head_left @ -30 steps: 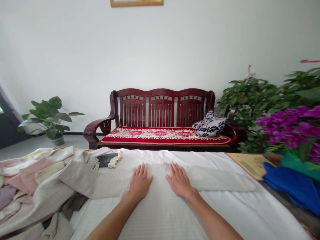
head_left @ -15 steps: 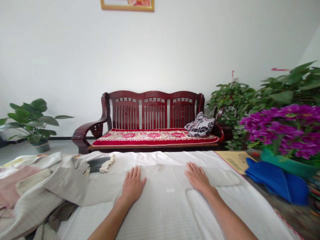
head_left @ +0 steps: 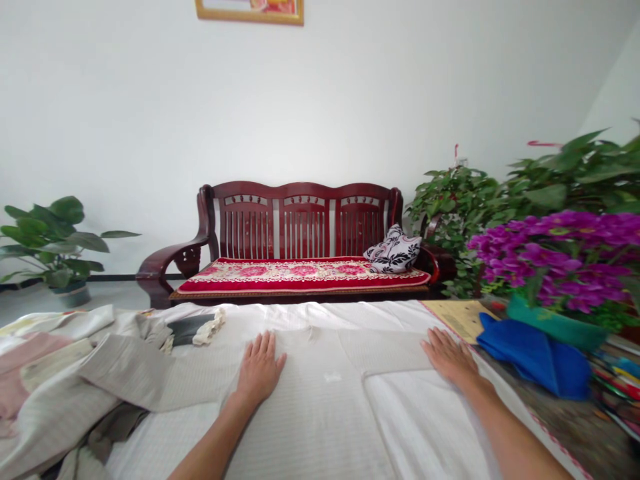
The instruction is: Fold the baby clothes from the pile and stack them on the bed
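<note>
A pale grey, finely striped long-sleeved shirt (head_left: 310,407) lies spread out on a white cloth (head_left: 425,427) over the table. My left hand (head_left: 260,367) rests flat near the shirt's left shoulder, fingers stretched out. At the end of the right sleeve lies my right hand (head_left: 450,357), its palm down and fingers spread, covering the cuff. The right sleeve runs straight out to the side. On the left, the other sleeve reaches to the heap of clothes (head_left: 55,400), where a folded grey ribbed part (head_left: 123,367) lies.
Right of the cloth are a blue cloth (head_left: 535,357) and purple flowers (head_left: 565,257) in a green planter (head_left: 555,323). Behind the table stands a dark red wooden bench (head_left: 305,220) with a patterned cushion (head_left: 394,252). A potted plant (head_left: 65,260) is at left.
My right hand has slid outward along the right sleeve, from near the shoulder to its end. My left hand stays flat at the left shoulder. The view has shifted slightly.
</note>
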The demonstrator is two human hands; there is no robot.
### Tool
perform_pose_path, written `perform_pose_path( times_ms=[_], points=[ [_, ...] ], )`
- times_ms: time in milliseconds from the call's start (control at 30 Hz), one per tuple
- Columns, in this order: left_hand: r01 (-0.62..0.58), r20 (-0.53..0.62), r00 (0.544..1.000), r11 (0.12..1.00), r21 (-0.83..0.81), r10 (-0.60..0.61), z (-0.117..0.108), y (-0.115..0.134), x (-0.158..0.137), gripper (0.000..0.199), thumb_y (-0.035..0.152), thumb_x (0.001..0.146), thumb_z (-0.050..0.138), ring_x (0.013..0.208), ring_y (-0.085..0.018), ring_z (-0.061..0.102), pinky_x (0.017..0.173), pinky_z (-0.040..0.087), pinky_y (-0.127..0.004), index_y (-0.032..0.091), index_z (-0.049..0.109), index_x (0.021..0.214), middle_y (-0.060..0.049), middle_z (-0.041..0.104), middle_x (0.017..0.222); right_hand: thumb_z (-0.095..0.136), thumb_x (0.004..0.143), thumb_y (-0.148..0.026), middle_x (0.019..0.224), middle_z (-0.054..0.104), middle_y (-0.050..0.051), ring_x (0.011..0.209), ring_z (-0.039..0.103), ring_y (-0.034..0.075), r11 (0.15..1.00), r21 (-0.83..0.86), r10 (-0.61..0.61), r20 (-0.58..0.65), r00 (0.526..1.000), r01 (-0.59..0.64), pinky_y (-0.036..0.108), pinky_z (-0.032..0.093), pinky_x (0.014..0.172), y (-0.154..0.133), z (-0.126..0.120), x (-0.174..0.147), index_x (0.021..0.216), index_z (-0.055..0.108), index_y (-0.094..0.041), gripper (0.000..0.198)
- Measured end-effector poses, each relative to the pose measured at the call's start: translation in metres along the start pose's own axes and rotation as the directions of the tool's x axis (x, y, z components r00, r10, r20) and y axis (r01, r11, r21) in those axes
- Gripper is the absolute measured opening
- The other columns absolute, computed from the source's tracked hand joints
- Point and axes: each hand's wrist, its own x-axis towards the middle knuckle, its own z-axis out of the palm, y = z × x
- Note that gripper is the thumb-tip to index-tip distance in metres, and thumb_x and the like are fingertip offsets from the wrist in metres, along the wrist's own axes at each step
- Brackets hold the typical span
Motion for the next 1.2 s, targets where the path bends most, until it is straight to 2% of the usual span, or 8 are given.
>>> perform_pose_path(
  times_ms=[100, 233, 333, 467, 600, 967, 1100, 1200],
  points=[
    [-0.001, -0.002, 1.0, 1.0, 0.01, 0.001, 0.0, 0.0, 0.0, 0.061, 0.044, 0.098, 0.036, 0.143, -0.034, 0.036, 0.115, 0.029, -0.05, 0.008, 0.043, 0.148, -0.017, 0.04, 0.154, 0.021, 0.098, -0.043, 0.163, 0.024, 0.008, 0.151, 0.016, 0.021, 0.999, -0.04, 0.027, -0.051, 0.998, -0.029, 0.047, 0.012, 0.122, 0.0, 0.002, -0.005, 0.154, 0.032, -0.016, 0.063],
    [-0.002, 0.0, 1.0, 1.0, 0.03, 0.002, 0.001, 0.0, 0.0, 0.061, 0.044, 0.099, 0.035, 0.143, -0.033, 0.036, 0.116, 0.028, -0.048, 0.008, 0.042, 0.148, -0.017, 0.04, 0.154, 0.021, 0.099, -0.041, 0.163, 0.024, 0.007, 0.15, 0.02, 0.023, 1.0, 0.019, 0.0, -0.041, 0.999, 0.001, 0.05, 0.018, 0.119, 0.008, 0.004, -0.012, 0.154, 0.032, -0.023, 0.06],
    [0.003, -0.002, 1.0, 1.0, 0.027, -0.003, 0.001, 0.0, 0.0, 0.061, 0.044, 0.099, 0.035, 0.143, -0.033, 0.036, 0.116, 0.028, -0.048, 0.008, 0.042, 0.148, -0.017, 0.039, 0.154, 0.021, 0.1, -0.038, 0.162, 0.026, 0.01, 0.149, 0.022, 0.024, 0.999, 0.009, 0.037, -0.04, 0.998, -0.037, 0.052, 0.022, 0.117, 0.017, 0.0, -0.013, 0.153, 0.035, -0.021, 0.058],
    [0.007, 0.002, 1.0, 1.0, 0.009, -0.008, 0.001, 0.001, 0.0, 0.061, 0.044, 0.098, 0.037, 0.143, -0.033, 0.036, 0.115, 0.029, -0.049, 0.009, 0.043, 0.148, -0.016, 0.04, 0.154, 0.024, 0.1, -0.033, 0.146, 0.049, 0.02, 0.136, 0.044, 0.03, 0.996, -0.086, 0.027, -0.122, 0.992, -0.038, 0.048, 0.035, 0.108, 0.025, -0.012, -0.018, 0.138, 0.052, -0.009, 0.053],
    [0.008, -0.005, 1.0, 1.0, -0.007, -0.008, 0.003, 0.001, 0.001, 0.061, 0.044, 0.098, 0.039, 0.143, -0.034, 0.036, 0.115, 0.029, -0.05, 0.008, 0.043, 0.148, -0.017, 0.04, 0.154, 0.032, 0.099, -0.033, 0.122, 0.065, 0.022, 0.113, 0.06, 0.035, 0.991, -0.097, 0.067, -0.185, 0.98, -0.087, 0.045, 0.046, 0.089, 0.029, -0.025, -0.027, 0.122, 0.063, -0.008, 0.046],
    [0.013, -0.029, 0.999, 1.0, -0.004, -0.013, 0.0, 0.003, 0.0, 0.059, 0.041, 0.098, 0.041, 0.141, -0.035, 0.038, 0.115, 0.03, -0.05, 0.01, 0.044, 0.148, -0.018, 0.042, 0.153, 0.05, 0.091, -0.039, 0.123, 0.066, 0.022, 0.113, 0.063, 0.039, 0.939, 0.171, 0.292, 0.07, 0.954, -0.299, 0.049, 0.051, 0.084, 0.044, -0.037, -0.009, 0.111, 0.071, -0.014, 0.038],
    [0.012, -0.037, 0.999, 1.0, -0.012, -0.012, 0.002, 0.002, 0.0, 0.059, 0.042, 0.097, 0.042, 0.141, -0.035, 0.038, 0.115, 0.03, -0.05, 0.01, 0.044, 0.148, -0.018, 0.042, 0.153, 0.055, 0.085, -0.037, 0.122, 0.067, 0.024, 0.112, 0.064, 0.041, 0.907, 0.254, 0.325, 0.086, 0.942, -0.336, 0.052, 0.052, 0.082, 0.047, -0.033, 0.0, 0.111, 0.071, -0.013, 0.038],
    [0.01, -0.046, 0.999, 1.0, -0.023, -0.011, 0.003, 0.002, 0.0, 0.059, 0.041, 0.097, 0.042, 0.141, -0.035, 0.038, 0.115, 0.029, -0.051, 0.01, 0.044, 0.147, -0.018, 0.042, 0.153, 0.059, 0.079, -0.029, 0.117, 0.069, 0.024, 0.107, 0.066, 0.041, 0.897, 0.289, 0.327, 0.07, 0.942, -0.333, 0.052, 0.053, 0.08, 0.048, -0.03, 0.005, 0.101, 0.073, -0.014, 0.03]
  ],
)
